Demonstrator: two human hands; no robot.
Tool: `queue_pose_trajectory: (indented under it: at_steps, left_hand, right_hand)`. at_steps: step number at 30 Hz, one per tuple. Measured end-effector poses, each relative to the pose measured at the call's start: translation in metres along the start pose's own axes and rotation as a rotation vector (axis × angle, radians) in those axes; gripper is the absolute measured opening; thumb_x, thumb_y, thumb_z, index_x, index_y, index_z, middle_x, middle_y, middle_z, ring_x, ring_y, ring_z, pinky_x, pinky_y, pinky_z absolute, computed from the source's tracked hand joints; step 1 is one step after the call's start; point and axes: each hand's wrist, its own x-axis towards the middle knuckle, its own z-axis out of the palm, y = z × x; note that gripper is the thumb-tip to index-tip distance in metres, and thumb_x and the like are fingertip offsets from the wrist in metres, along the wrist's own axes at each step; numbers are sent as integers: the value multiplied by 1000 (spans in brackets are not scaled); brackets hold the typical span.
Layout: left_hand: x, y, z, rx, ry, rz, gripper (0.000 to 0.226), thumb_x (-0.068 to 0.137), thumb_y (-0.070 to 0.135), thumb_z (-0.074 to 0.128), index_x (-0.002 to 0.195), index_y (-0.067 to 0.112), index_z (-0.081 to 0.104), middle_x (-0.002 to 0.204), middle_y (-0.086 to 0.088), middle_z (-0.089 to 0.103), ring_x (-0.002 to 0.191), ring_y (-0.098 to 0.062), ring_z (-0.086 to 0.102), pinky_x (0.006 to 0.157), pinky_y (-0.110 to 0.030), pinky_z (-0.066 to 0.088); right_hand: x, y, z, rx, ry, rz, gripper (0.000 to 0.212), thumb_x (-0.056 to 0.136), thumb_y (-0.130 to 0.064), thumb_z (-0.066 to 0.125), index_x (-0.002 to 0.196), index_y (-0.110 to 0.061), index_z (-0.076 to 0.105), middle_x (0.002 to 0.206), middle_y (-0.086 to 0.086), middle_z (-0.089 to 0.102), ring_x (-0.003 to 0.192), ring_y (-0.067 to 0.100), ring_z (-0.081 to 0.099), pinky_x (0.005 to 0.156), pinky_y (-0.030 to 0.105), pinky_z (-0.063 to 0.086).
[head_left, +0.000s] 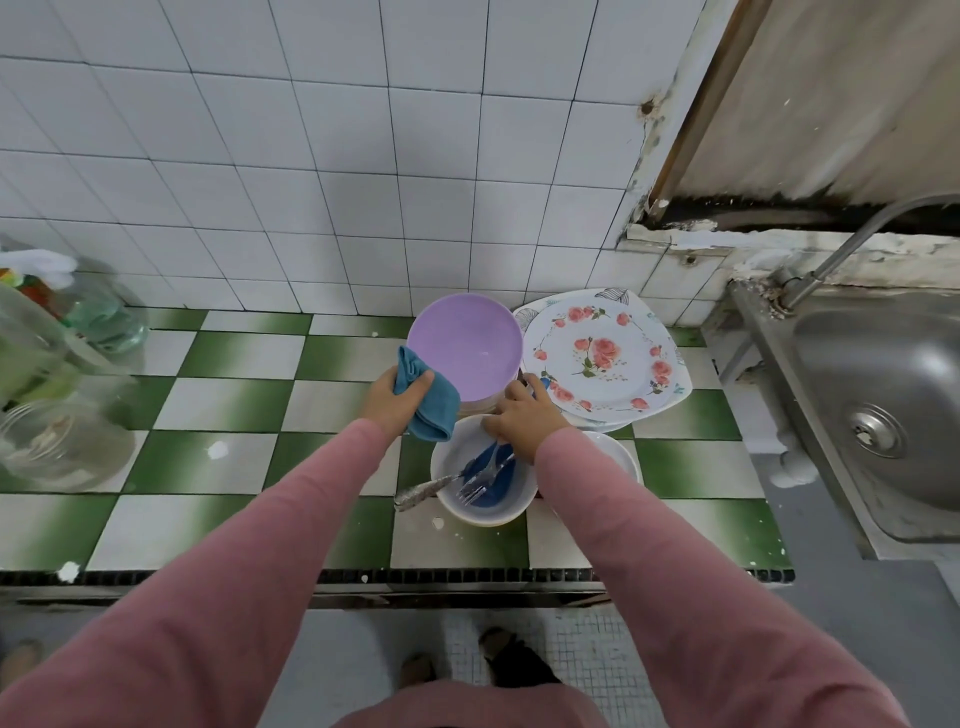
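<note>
Your pink sleeves (249, 561) fill the bottom of the view and reach out over a countertop (234, 358) of glossy green-and-white checked tiles. Far to your left, clear glass jars (62, 447) stand on the counter, blurred.

Your left hand (397, 397) is closed around a teal-blue cloth (431, 400). It is soft, folded and bunched, with one rounded fold hanging toward you and a corner sticking up above your hand. Its long axis runs from upper left to lower right, and it lies against the near left rim of the purple plate (465, 348).

That plate is round, smooth, shallow and matt lilac. It rests on a pale stack (483, 408) close to the white tiled wall (311, 156).

Just in front of it sits a white bowl (483, 514) with a blue inside, round and thick-walled. Metal forks (480, 480) lie in it, tines pointing toward you and to the left, handles running up and right under your right hand (524, 415). An ornate silver handle (415, 496) sticks out over the bowl's left rim.

That hand rests palm down over the bowl's far rim with fingers curled. You cannot tell from this view whether it grips anything.

Right of it lies a white rose-patterned plate (602, 353) on top of a squarish plate (623, 299). Further right is a dull steel sink (883, 364) with a tap (857, 244).
</note>
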Motion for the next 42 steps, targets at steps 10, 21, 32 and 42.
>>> queue_pose_trajectory:
  at_steps: [10, 21, 32, 42]
  left_hand:
    - [-2, 11, -3, -93, 97, 73, 20, 101, 34, 52, 116, 20, 50, 115, -5, 58, 105, -25, 58, 86, -35, 49]
    - [-14, 42, 13, -189, 255, 236, 43, 102, 36, 46, 141, 19, 41, 133, -10, 55, 118, -29, 57, 100, -46, 50]
    - [-21, 56, 62, 395, -71, 948, 60, 99, 24, 48, 153, 19, 24, 160, 3, 19, 150, -14, 14, 123, -35, 14]
    - [-2, 80, 67, 667, -93, 991, 69, 96, 61, 19, 154, 24, 17, 164, 1, 12, 151, -13, -2, 123, -35, 4]
  right_hand:
    - [-38, 25, -4, 427, 72, 242, 7, 100, -22, 45, 101, -26, 51, 91, 1, 61, 98, 31, 57, 99, 38, 43]
    - [-45, -5, -37, 2040, 365, 677, 34, 100, 0, 46, 122, -17, 65, 86, 5, 67, 63, 14, 56, 60, 27, 55]
    - [-41, -14, -68, 2494, 347, 323, 46, 98, 10, 29, 109, -18, 63, 75, 8, 55, 54, 12, 40, 43, 20, 30]
    - [-64, 24, -61, 2611, 182, 237, 26, 95, -30, 42, 108, -19, 62, 73, 1, 48, 50, 11, 27, 41, 19, 22]
